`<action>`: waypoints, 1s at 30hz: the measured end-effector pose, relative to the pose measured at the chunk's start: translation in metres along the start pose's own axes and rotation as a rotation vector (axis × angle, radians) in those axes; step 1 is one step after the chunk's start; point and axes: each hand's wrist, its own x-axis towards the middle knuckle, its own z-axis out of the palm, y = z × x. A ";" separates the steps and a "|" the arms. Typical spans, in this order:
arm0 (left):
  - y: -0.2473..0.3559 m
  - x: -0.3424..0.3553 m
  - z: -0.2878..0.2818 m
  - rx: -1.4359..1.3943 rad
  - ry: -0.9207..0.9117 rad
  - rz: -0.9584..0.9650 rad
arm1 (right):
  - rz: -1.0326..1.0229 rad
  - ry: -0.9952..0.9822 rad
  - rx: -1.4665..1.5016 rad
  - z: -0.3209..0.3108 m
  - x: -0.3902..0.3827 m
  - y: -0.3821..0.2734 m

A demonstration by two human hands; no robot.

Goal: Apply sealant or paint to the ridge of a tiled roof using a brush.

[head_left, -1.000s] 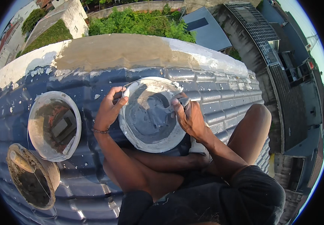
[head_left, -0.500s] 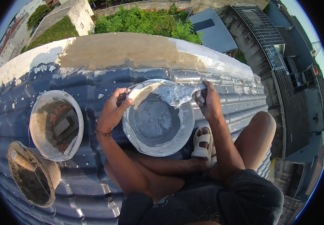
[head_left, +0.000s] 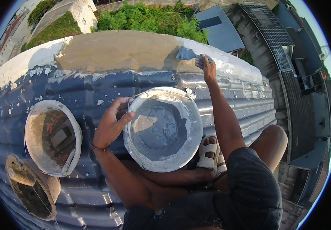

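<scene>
One hand tool (head_left: 187, 54), coated in grey, is held right of centre near the top of the frame. Its handle is closed on by the fingers of the right hand (head_left: 207, 67), in a narrow grip. The broad head is pointed toward the left of the frame, and the long axis is laid nearly level, with the handle end slightly lower at right. The head is seen over the ridge (head_left: 115, 50), where a brown-grey stretch is met by a white coat; whether the surface is touched cannot be told. At centre, the white bucket (head_left: 194, 153) is held at its left rim by the left hand (head_left: 111, 124), thumb and curled fingers set apart along the edge. Grey paste (head_left: 159, 132) is contained inside. At left, a second bucket (head_left: 78, 134) is placed on the blue roof tiles (head_left: 92, 178), and at lower left a cement-crusted container (head_left: 54, 184) is seen tilted, with a cylindrical handle (head_left: 21, 177) resting across its mouth.
</scene>
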 end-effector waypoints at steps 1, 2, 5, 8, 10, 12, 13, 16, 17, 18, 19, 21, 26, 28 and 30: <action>0.000 0.001 0.000 -0.015 -0.017 -0.011 | -0.014 0.032 -0.125 -0.019 0.000 0.008; 0.000 0.001 0.000 -0.013 -0.017 -0.012 | -0.007 0.084 -0.262 -0.038 0.000 0.013; 0.000 0.002 0.000 -0.038 -0.019 -0.014 | -0.155 0.193 -0.493 -0.088 -0.002 0.007; 0.004 0.008 0.002 -0.051 -0.030 -0.001 | -0.302 0.314 -1.036 -0.090 -0.009 0.000; 0.008 0.010 0.003 -0.075 -0.061 -0.011 | -0.406 0.136 -1.125 -0.055 -0.018 0.010; 0.012 0.010 0.007 -0.082 -0.047 -0.038 | -0.512 -0.030 -1.023 -0.015 -0.028 0.020; 0.014 0.010 0.008 -0.108 -0.035 -0.056 | -0.536 -0.119 -0.909 -0.005 -0.034 0.021; 0.015 0.010 0.011 -0.106 -0.008 -0.058 | -0.340 -0.233 -0.624 0.010 -0.037 0.029; 0.014 0.010 0.012 -0.102 -0.009 -0.058 | -0.195 -0.152 -0.529 0.003 -0.033 0.031; 0.013 0.010 0.013 -0.120 -0.003 -0.060 | -0.151 -0.129 -0.371 -0.008 -0.026 0.032; 0.013 0.010 0.012 -0.137 0.002 -0.064 | -0.107 -0.080 -0.280 -0.025 -0.019 0.033; 0.011 0.011 0.011 -0.135 -0.004 -0.060 | -0.055 0.115 -0.234 -0.068 -0.006 0.034; 0.007 0.015 0.011 -0.163 -0.021 -0.047 | -0.285 0.398 -1.134 -0.145 0.016 0.017; 0.006 0.016 0.011 -0.166 -0.034 -0.001 | -0.381 0.279 -1.187 -0.132 0.014 0.013; 0.006 0.017 0.011 -0.164 -0.030 -0.015 | -0.488 0.094 -1.164 -0.099 0.004 0.015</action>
